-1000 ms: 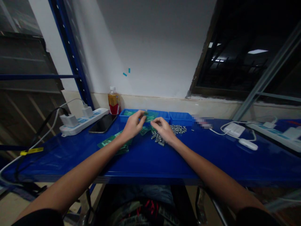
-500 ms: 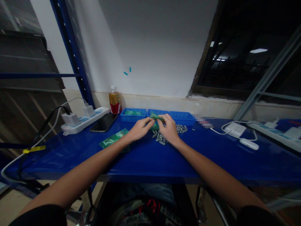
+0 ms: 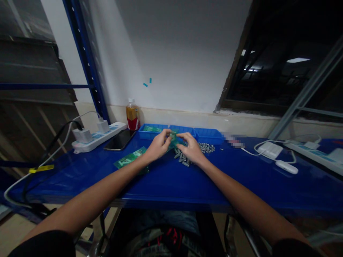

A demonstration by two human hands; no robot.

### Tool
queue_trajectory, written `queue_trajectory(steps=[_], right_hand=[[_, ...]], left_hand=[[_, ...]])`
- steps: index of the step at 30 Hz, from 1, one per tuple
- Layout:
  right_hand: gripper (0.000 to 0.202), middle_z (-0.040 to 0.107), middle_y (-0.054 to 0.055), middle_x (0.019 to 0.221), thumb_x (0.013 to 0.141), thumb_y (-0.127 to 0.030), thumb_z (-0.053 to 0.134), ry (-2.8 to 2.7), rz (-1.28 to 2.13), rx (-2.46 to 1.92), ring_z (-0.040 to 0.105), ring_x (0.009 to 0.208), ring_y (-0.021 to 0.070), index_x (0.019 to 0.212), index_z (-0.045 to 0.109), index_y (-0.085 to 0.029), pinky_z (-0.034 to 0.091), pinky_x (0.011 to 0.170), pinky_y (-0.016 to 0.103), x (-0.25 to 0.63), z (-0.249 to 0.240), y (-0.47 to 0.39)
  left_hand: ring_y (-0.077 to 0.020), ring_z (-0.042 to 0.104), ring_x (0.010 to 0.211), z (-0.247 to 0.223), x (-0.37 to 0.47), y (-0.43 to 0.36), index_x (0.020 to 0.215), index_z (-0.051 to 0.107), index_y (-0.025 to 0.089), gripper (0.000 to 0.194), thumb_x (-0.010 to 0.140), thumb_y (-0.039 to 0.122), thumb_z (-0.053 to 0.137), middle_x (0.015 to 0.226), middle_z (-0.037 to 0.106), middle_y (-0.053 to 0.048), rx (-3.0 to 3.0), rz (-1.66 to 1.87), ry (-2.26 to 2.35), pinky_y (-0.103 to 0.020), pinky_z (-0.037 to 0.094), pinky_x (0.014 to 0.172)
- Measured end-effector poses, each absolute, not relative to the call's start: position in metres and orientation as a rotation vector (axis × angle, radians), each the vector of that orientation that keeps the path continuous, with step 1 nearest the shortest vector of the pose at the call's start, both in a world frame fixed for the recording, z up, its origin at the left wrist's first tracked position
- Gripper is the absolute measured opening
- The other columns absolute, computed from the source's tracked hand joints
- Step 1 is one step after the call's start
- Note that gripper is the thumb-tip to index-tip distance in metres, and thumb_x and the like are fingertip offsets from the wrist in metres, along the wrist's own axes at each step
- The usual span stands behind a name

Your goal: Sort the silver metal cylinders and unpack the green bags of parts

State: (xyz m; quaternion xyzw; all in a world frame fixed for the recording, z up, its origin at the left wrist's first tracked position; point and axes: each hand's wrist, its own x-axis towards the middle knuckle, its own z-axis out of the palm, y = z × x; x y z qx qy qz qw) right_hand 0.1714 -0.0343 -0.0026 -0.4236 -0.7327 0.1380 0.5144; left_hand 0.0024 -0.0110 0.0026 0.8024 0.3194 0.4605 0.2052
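My left hand (image 3: 158, 147) pinches the left side of a small green translucent plastic bag (image 3: 174, 139), thumb against curled fingers. At the bag's right side, my right hand (image 3: 192, 148) has thumb and forefinger on it. Small pale bits show near the bag's top, too blurred to name. Just below and beside my right hand lie loose metal cylinders (image 3: 184, 162), with a pile of smaller metal pieces (image 3: 207, 147) behind it. More green plastic bags (image 3: 131, 158) lie flat by my left forearm.
Three joined blue trays stand at the back; the left tray (image 3: 150, 135) holds green bags. A bottle (image 3: 132, 115), a phone (image 3: 119, 139) and a power strip (image 3: 99, 137) are to the left. White adapters (image 3: 268, 150), cables and another power strip (image 3: 312, 151) lie right on the blue table (image 3: 171, 189).
My hands have moved slightly apart, and the right fingers have come lower. The green bag between them is now spread more and shows more of its face.
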Motion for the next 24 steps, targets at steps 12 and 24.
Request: queue_trajectory(steps=[12,24], right_hand=[[0.034,0.063,0.002,0.071,0.086,-0.038,0.044,-1.618,0.514,-1.092,0.055,0.066,0.0172,0.083,0.068,-0.015,0.041,0.063,0.027,0.168,-0.011,-0.029],[0.031,0.063,0.008,0.099,0.091,-0.017,0.043,-2.027,-0.128,-0.948,0.054,0.094,0.0204,0.115,0.063,-0.021,0.043,0.086,0.035,0.167,-0.002,-0.044]], left_hand=[[-0.0187,0.054,0.092,0.011,-0.004,-0.014,0.108,0.057,0.019,0.024,0.088,0.028,0.046,0.097,0.057,-0.006,2.705,1.035,0.685,-0.034,0.044,0.085],[-0.0168,0.058,0.071,0.02,-0.014,-0.002,0.077,0.066,0.012,0.069,0.076,0.074,0.035,0.083,0.066,-0.01,1.567,0.789,0.879,-0.025,0.042,0.061]])
